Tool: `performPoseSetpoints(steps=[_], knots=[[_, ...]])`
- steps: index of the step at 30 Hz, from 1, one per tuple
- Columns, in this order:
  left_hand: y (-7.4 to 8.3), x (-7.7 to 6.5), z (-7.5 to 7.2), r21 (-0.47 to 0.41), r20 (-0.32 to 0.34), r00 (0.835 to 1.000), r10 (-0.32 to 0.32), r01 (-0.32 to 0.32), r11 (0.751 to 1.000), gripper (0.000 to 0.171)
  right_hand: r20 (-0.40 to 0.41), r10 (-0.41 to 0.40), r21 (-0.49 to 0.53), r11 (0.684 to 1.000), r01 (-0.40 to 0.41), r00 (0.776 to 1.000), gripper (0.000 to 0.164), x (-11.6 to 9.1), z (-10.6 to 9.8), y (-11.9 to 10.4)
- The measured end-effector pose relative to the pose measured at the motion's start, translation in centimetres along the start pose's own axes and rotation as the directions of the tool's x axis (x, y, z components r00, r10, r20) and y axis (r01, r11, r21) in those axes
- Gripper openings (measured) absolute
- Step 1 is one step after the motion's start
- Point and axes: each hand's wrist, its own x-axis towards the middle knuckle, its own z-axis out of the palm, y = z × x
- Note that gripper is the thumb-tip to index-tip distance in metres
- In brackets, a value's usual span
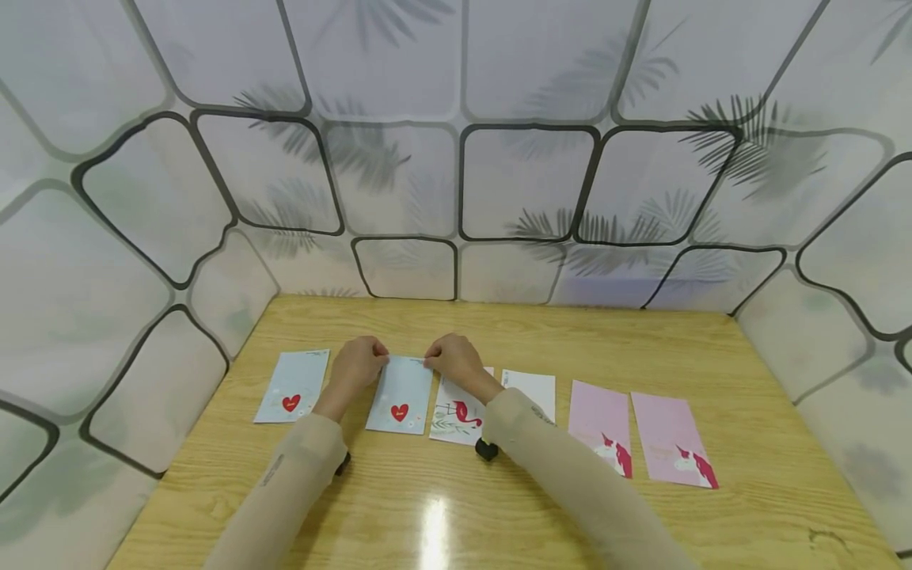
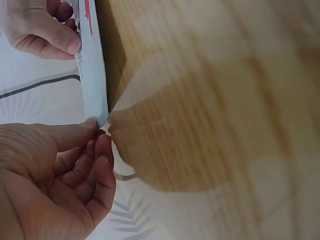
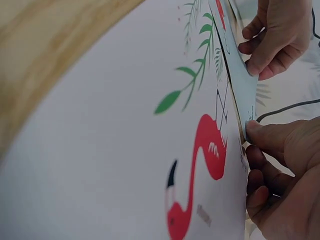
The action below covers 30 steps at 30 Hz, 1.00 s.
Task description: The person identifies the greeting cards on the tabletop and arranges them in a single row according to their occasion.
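A light blue card (image 1: pixel 403 394) with a red heart lies among a row of cards on the table. Its far left corner is pinched between the thumb and fingers of my left hand (image 1: pixel 355 370). My right hand (image 1: pixel 459 364) pinches the far right corner. Seen from the left wrist, the card (image 2: pixel 95 75) stands nearly edge-on, thumbs on its face. Just right of it is a white flamingo card (image 1: pixel 456 427), partly covered by my right hand and sleeve; in the right wrist view this flamingo card (image 3: pixel 110 140) lies close beside the blue one.
Another blue heart card (image 1: pixel 294 384) lies at the left end of the row. To the right are a mostly white card (image 1: pixel 530 388), partly under my sleeve, and two pink unicorn cards (image 1: pixel 598 412). A patterned wall covering (image 1: pixel 399 269) borders the wooden table (image 1: pixel 399 507) at the back and sides.
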Motion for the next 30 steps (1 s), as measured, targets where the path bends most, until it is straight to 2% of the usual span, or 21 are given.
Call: performPoseSetpoints(steps=[10,19,30], knots=[[0.32,0.30,0.05,0.078,0.001,1.000,0.012,-0.012,0.997,0.009,-0.001,-0.034,-0.057,0.998,0.034,0.999,0.007,0.32,0.14,0.42],[0.72,0.29,-0.25,0.090,0.021,1.000,-0.019,0.017,0.996,0.008,0.003,-0.053,-0.104,0.993,0.054,0.999,0.008,0.34,-0.04,0.38],[0.78,0.05,-0.32,0.093,0.020,0.999,-0.027,0.025,0.995,0.010,-0.013,-0.053,-0.170,0.984,0.050,0.999,0.008,0.18,0.24,0.17]])
